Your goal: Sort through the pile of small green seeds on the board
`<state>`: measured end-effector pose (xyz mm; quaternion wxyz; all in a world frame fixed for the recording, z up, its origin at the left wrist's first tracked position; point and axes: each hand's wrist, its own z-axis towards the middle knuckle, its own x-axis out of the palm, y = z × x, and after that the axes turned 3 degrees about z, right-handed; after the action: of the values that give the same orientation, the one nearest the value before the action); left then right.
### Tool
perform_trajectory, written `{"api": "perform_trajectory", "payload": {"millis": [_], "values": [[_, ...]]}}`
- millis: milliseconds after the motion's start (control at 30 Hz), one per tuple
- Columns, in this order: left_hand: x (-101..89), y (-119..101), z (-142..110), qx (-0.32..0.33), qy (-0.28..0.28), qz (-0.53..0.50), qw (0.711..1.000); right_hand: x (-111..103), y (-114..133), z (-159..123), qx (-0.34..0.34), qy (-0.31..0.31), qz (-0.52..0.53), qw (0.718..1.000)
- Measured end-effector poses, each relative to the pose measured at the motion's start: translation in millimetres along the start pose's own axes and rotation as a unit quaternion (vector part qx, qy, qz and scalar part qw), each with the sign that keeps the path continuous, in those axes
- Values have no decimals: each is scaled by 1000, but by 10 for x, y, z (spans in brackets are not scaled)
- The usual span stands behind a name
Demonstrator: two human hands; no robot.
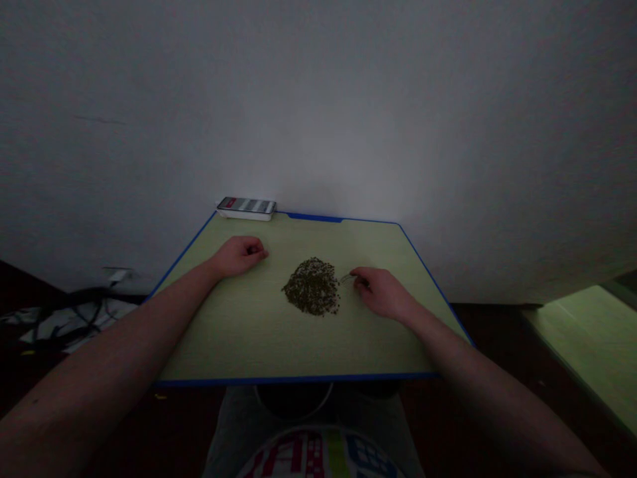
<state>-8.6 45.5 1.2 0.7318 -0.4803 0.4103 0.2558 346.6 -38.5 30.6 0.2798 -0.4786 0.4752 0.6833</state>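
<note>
A low pile of small brownish-green grains (pixel 309 287), with paler bits among them, lies on the middle of the pale table (pixel 298 352). My right hand (pixel 381 291) rests just right of the pile, its fingers pinched on a pair of thin metal tweezers (pixel 346 277). Their two slim prongs point left and reach the pile's right edge. To the left of the pile, and apart from it, my left hand (pixel 241 255) lies on the table with its fingers curled in. No object shows in it, though the palm is hidden.
A phone (pixel 246 204) lies on a white box (pixel 243 214) at the table's far left corner, by the wall. Blue edging (pixel 298 380) runs round the table. Dark cables (pixel 84 299) and a white plug (pixel 118 277) are on the left. A dark round container (pixel 293 398) sits below the front edge.
</note>
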Motion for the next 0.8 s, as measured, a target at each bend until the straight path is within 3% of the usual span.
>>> {"api": "perform_trajectory", "payload": {"millis": [200,333,567,800], "values": [[-11,-16,-3,-4,2,-3,1000,-92,-37,1,58,-37,68,995],[-16,-33,-7,-4,0,-7,1000,-253,-280,235,117,-75,118,983],[-19,-29,-5,10,-2,14,1000,-429,-696,648,222,-72,174,957],[-23,-34,1,9,0,13,1000,-272,-687,592,223,-19,149,963]]}}
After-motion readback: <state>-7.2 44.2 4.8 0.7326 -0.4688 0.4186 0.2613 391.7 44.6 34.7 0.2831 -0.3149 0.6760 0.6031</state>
